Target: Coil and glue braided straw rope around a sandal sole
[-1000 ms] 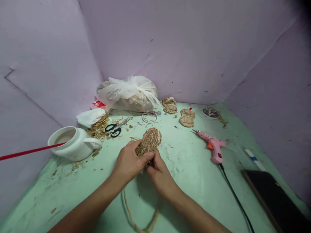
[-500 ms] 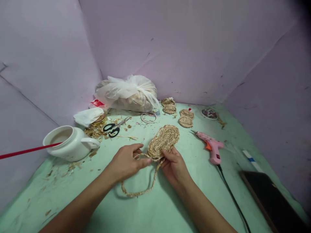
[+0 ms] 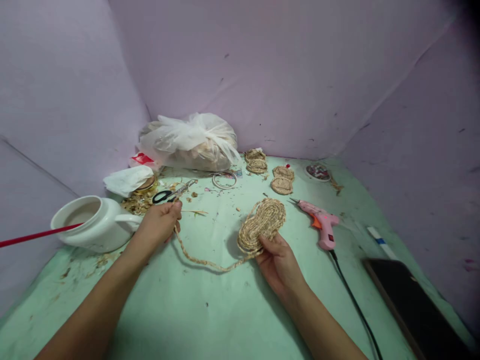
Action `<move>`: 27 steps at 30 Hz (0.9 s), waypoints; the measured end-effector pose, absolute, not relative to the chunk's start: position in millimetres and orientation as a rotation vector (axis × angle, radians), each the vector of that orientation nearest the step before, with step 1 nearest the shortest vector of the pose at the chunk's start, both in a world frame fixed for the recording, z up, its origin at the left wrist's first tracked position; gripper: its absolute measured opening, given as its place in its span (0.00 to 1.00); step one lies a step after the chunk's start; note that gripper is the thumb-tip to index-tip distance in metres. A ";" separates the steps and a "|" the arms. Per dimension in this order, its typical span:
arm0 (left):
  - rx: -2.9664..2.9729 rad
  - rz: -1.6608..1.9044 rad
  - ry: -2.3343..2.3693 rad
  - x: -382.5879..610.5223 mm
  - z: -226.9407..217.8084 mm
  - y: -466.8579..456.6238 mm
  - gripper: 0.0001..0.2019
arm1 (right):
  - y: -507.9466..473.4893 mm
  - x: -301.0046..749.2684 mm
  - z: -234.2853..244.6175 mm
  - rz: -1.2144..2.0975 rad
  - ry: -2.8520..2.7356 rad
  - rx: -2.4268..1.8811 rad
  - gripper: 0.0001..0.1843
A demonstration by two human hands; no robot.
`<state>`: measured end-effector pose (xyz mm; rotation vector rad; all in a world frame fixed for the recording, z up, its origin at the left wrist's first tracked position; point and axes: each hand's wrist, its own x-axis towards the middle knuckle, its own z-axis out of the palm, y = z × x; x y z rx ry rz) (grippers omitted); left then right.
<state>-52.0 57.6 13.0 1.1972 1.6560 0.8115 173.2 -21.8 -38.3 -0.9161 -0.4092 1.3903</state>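
In my right hand (image 3: 279, 257) is an oval coil of braided straw (image 3: 262, 225), pinched at its near edge between thumb and fingers and tilted above the table. A loose braided straw cord (image 3: 210, 262) trails from the coil and sags to the left. My left hand (image 3: 161, 222) is closed on the far end of that cord, beside the black-handled scissors (image 3: 174, 192) and partly in front of them. To the right of the coil lies a pink glue gun (image 3: 318, 220), its nozzle pointing to the back left.
A white ceramic pot (image 3: 101, 230) with a red stick (image 3: 41, 235) stands at left, near straw scraps (image 3: 140, 202). Behind are a stuffed plastic bag (image 3: 195, 142), a ring (image 3: 224, 180), small woven straw pieces (image 3: 282, 185) and a round dish (image 3: 317, 172). A dark tablet-like slab (image 3: 416, 305) lies front right.
My left hand has moved left and away from the coil, drawing the cord out from a loop into a shallow sag. The coil in my right hand has shifted slightly right.
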 end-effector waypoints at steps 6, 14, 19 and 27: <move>0.922 1.066 1.511 -48.0 10.5 64.5 0.08 | -37.5 172.7 -34.8 1.494 -0.425 -0.928 0.16; 1.006 1.212 1.338 -33.1 16.2 62.3 0.12 | -48.4 154.5 -32.8 1.705 -0.481 -0.908 0.20; 1.139 1.070 1.573 -33.7 2.9 61.6 0.23 | -50.2 156.4 -31.7 1.743 -0.467 -0.877 0.19; 1.511 0.792 1.546 -9.6 14.0 21.4 0.23 | -47.9 156.6 -27.3 1.733 -0.458 -0.782 0.22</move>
